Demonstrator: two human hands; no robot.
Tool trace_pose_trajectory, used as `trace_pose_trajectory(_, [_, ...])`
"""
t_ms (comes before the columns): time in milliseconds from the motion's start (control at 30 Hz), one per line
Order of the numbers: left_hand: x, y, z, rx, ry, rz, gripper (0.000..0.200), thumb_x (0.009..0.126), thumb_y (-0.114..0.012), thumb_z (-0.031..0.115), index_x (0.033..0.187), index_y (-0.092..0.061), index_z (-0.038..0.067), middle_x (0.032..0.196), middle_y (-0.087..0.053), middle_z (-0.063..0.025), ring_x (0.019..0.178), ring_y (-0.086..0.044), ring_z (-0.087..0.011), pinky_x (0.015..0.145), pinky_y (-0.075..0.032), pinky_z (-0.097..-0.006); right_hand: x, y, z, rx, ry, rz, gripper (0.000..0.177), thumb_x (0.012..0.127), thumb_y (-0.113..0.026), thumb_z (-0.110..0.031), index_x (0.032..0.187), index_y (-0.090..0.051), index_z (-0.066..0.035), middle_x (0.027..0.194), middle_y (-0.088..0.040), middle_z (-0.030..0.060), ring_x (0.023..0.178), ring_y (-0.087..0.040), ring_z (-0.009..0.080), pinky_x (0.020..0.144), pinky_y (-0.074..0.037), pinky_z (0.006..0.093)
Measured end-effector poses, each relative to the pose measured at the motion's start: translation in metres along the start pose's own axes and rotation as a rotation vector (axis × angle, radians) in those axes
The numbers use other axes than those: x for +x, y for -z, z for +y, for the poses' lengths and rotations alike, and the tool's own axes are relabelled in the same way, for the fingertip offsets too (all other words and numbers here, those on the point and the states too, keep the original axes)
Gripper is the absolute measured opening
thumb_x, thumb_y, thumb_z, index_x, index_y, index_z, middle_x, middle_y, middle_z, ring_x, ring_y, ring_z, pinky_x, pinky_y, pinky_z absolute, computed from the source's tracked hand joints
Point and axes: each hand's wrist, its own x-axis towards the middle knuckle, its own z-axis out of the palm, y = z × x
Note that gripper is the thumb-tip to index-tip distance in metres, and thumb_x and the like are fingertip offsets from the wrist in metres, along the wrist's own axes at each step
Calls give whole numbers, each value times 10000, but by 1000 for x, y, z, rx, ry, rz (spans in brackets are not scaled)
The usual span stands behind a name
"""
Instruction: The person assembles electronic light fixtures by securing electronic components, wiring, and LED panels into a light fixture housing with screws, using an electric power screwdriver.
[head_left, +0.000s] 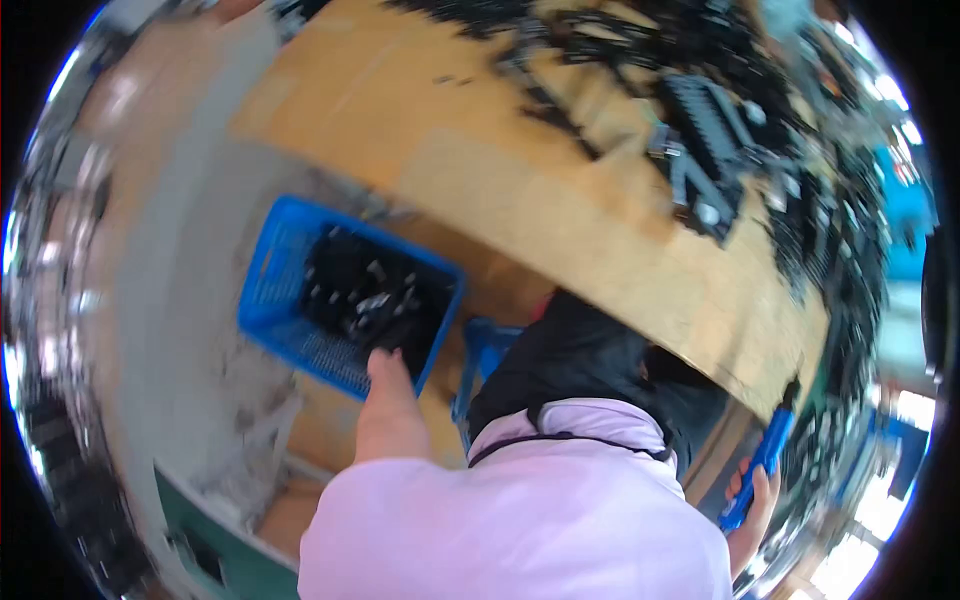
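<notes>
Looking down through the head camera now, the wooden bench (480, 190) slants across the view, with dark parts (700, 110) heaped along its far edge and toward its right end. Off the near edge, over toward the bench's left corner, sits the blue basket (275, 225), with small black pieces (365, 285) piled inside it. And here's where it could get awkward: the blue screwdriver (765, 450) is out by the bench's near right corner, well apart from the basket, and its dark tip might knock the wood if the body swings round while attention is on the other side. Touching the edge or just clear of it? Can't tell. Over at the basket, the pieces look jumbled, so one could snag on another and come out with it, or a wrist could bump the rim and tip the load. Now the pose: the left forearm (390, 425) stretches straight forward from the pink shirt (520, 510), bringing the left hand (385, 362) to the basket's near rim; it's blurred, and whether those fingers hold anything, I can't say. The right hand (760, 490) is low and out to the side, fingers wrapped firmly around the screwdriver's body, which tilts up toward that corner.
</notes>
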Motion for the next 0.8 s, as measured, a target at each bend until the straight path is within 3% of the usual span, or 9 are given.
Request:
trace_pose_trajectory(33, [-20, 25, 20, 17, 8, 14, 367, 920, -652, 343, 1164, -691, 73, 1070, -713, -211, 1033, -663, -363, 866, -528, -448, -1, -7, -4, 0, -23, 2, 648, 861, -740, -259, 1382, -435, -23, 868, -551, 67, 589, -551, 138, 464, -445, 278])
trace_pose_trajectory(133, [5, 1, -23, 14, -156, -7, 361, 920, -644, 335, 1077, -704, 16, 1027, -725, -216, 969, -690, -327, 839, -547, -435, -14, -24, -19, -84, -114, -13, 514, 815, -779, -311, 1152, -482, -60, 861, -564, 62, 609, -573, 146, 486, -467, 297])
trace_pose_trajectory(167, [26, -8, -41, -57, -195, -17, 366, 920, -642, 333, 1048, -709, -3, 1013, -729, -218, 947, -699, -316, 830, -554, -431, -21, -34, -26, -60, -143, 92, 405, 824, -726, -153, 1122, -485, -23, 731, -586, 80, 583, -590, 165, 506, -495, 309])
trace_pose_trajectory(233, [71, -19, -67, -228, -317, -19, 384, 920, -637, 327, 990, -717, -42, 985, -737, -222, 904, -716, -292, 811, -567, -422, -28, -42, -33, -42, -156, 56, 422, 826, -736, -160, 1135, -486, -18, 710, -587, 77, 589, -597, 159, 544, -514, 312])
trace_pose_trajectory(300, [78, -4, -67, 601, -636, 151, 419, 914, -601, 374, 872, -719, -26, 838, -723, -216, 754, -712, -311, 676, -572, -399, -27, -32, -20, -44, -186, 43, 554, 801, -797, -241, 1191, -461, -37, 866, -585, 76, 647, -607, 164, 549, -509, 315])
trace_pose_trajectory(333, [79, 7, -60, 594, -527, 134, 414, 917, -598, 376, 885, -719, -19, 845, -723, -210, 759, -709, -308, 683, -569, -400, -29, -37, -19, -1, -143, 51, 525, 829, -771, -212, 1210, -479, 0, 757, -601, 89, 627, -622, 160, 575, -527, 309])
trace_pose_trajectory(433, [70, 33, -33, 158, -161, 148, 402, 925, -592, 382, 922, -720, 1, 867, -723, -193, 773, -699, -300, 704, -562, -402, -27, -32, -14, -30, -161, 31, 540, 833, -773, -224, 1221, -475, 4, 787, -604, 89, 634, -624, 163, 577, -530, 312])
trace_pose_trajectory(533, [60, 55, 0, -65, -109, 242, 392, 934, -585, 387, 959, -721, 20, 889, -723, -177, 788, -690, -291, 725, -555, -404, -25, -25, -11, -16, -161, 11, 531, 840, -769, -225, 1227, -481, -1, 818, -611, 93, 648, -628, 162, 574, -530, 307])
trace_pose_trajectory(800, [-50, 122, 167, -329, -600, 299, 379, 955, -567, 402, 1059, -724, 72, 947, -723, -133, 827, -664, -268, 781, -537, -409, -24, 6, 17, 94, -177, 56, 489, 846, -764, -204, 1201, -486, -15, 827, -590, 75, 661, -617, 151, 582, -538, 306])
